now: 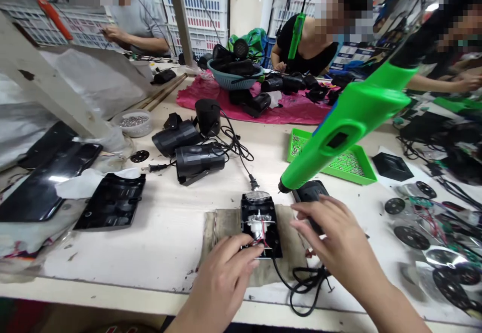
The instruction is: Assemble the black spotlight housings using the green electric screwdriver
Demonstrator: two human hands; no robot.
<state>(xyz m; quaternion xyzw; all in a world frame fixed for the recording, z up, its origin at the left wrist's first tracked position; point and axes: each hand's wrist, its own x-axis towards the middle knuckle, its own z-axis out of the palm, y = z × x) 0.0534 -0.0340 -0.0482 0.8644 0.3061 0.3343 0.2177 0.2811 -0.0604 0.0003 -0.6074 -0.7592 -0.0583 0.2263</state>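
An open black plastic lamp housing [261,225] lies on a worn cloth pad [226,227], showing a white part, a metal bracket and thin red and black wires inside. My left hand [222,278] grips its lower edge, with fingertips among the wires. My right hand [335,235] hovers beside the housing, fingers apart, above a black rectangular part [311,195]. A black power cord [305,288] runs from the housing and coils on the table. Just above my right hand hangs a bright green electric screwdriver [350,122], its tip near the housing's top.
Assembled black lamps [188,147] with cords, black cover panels [111,201] and a green parts tray [331,154] stand on the white table. Black discs lie at the right. Co-workers sit across the table, near a blue basket [233,77] on pink plastic.
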